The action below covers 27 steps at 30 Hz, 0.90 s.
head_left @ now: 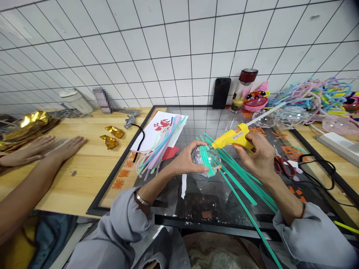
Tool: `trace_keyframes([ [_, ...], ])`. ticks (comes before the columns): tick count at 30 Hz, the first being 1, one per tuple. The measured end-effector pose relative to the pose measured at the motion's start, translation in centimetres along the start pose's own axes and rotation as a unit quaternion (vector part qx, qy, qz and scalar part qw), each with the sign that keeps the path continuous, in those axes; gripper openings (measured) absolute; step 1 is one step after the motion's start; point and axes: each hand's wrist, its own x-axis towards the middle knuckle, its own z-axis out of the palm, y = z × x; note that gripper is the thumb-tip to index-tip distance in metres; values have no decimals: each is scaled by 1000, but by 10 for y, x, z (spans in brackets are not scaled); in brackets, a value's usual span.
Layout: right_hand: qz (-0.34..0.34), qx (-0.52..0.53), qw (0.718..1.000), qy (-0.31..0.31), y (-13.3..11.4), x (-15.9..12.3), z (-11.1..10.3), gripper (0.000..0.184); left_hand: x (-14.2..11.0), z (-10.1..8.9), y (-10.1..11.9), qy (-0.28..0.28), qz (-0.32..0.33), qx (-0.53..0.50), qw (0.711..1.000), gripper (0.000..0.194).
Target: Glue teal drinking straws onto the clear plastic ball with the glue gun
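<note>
My left hand is wrapped round a clear plastic ball with bands of green pipe cleaner across it. In my right hand is a yellow glue gun, with a long white glue stick poking out of its rear. The gun's nozzle is at the ball's upper side, by the green bands; I cannot tell whether it touches. One long green pipe cleaner trails from near the ball towards the table's front edge. More green pipe cleaners lie under and right of the ball.
Pastel pipe cleaners lie over white paper at left. Scissors and a black cord are at right. Behind stand a phone and a glass bottle. A co-worker's hands rest on the wooden table near gold foil pieces.
</note>
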Motion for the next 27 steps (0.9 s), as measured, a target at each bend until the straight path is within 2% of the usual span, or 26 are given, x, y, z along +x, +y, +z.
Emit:
trace_keyframes([
  [13,-13,-29,999,-2,-3,2,-4,21,0,0,2,-1,-9,-8,1000,77],
  [19,-41,-36,998,8,-4,4,-6,23,0,1,0,-1,-4,-2,1000,77],
  [27,-28,-45,999,3,-5,4,-7,19,-1,1,4,1,-13,-6,1000,76],
])
